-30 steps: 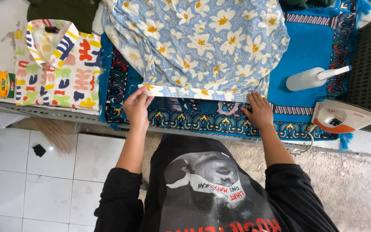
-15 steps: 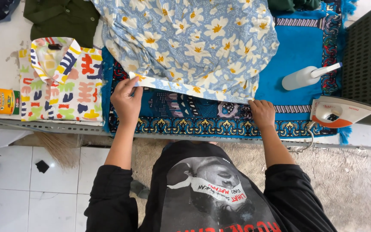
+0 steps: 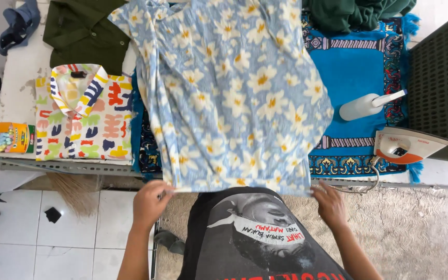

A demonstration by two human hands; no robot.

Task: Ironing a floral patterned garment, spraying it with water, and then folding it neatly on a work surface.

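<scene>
Head view: both hands' fingers pinch the floral shirt hem.

The shirt spread on the table is pale blue, strewn with white daisies with yellow centres, and it lies over a bright blue mat with an ornate dark-blue and turquoise border. Beside it the folded shirt is white with red, yellow, green and navy blobs, and above that lies a plain olive-green shirt. The iron is white with orange, the spray bottle white.
</scene>
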